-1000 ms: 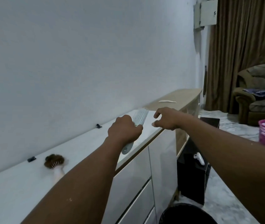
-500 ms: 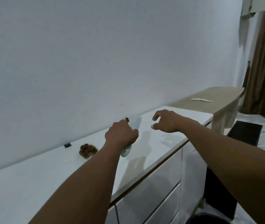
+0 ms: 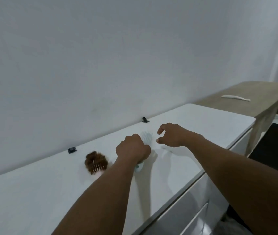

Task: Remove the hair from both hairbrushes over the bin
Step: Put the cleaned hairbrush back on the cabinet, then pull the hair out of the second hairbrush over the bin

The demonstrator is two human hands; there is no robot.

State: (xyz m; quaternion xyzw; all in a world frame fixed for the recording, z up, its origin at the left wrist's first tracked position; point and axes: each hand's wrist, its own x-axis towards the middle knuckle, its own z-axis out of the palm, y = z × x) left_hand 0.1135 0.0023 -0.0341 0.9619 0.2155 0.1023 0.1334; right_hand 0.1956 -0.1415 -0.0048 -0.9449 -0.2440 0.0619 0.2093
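Holding: left hand (image 3: 133, 148) grips the clean blue brush (image 3: 146, 138).
Right hand (image 3: 172, 135): half open, empty.
Next: swap for hairy brush (image 3: 96, 162).

The left hand (image 3: 133, 149), fisted on the pale brush (image 3: 146, 138), has come down over the white counter (image 3: 202, 133), away from the bin side where it was a second ago. The hairy brush (image 3: 96, 161), once well left of the grip, now lies just beside that wrist. The right hand (image 3: 172, 135) still hovers half-curled beside the bristles.
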